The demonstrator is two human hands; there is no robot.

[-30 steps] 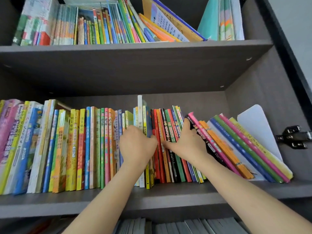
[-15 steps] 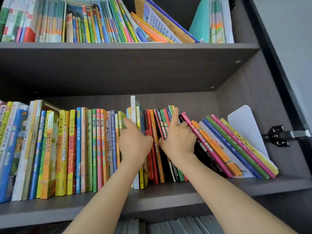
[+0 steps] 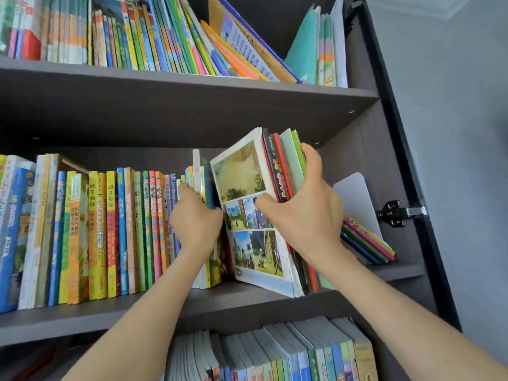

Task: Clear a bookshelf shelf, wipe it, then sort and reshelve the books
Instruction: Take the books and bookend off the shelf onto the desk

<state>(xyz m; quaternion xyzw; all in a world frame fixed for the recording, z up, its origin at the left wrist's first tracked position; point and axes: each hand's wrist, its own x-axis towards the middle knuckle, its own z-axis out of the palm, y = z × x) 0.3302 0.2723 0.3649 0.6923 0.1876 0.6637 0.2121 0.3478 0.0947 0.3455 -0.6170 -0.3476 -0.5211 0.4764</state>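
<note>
The bookshelf [image 3: 357, 166] fills the view, and the work is on its middle shelf [image 3: 82, 317]. That shelf is still packed with a long row of books [image 3: 96, 235] standing upright from the left edge to about the centre.

The change is to the right of that row. A second ago both hands were only parting spines in an unbroken line. Now a bundle of books [image 3: 247, 215] has been tilted out of the line and pulled forward. Its top leans towards the person, its bottom edge is still on or just over the board, and a cover with picture panels faces outward. Clearing has thus begun in earnest, but it is only a start: most of the shelf is still to be emptied, and wiping and sorting lie well ahead.

A few thin books [image 3: 368, 243] remain slumped against a white bookend [image 3: 354, 199] at the far right.

The right hand [image 3: 308, 213] clamps the bundle, with the thumb across the front cover and the fingers [image 3: 310, 160] wrapped over the far side. Its arm reaches up from the lower right. The left hand [image 3: 195, 224] presses on the spines at the end of the standing row, probably holding them back. Its fingertips are lost among the books, so whether it pinches one cannot be told.
</note>
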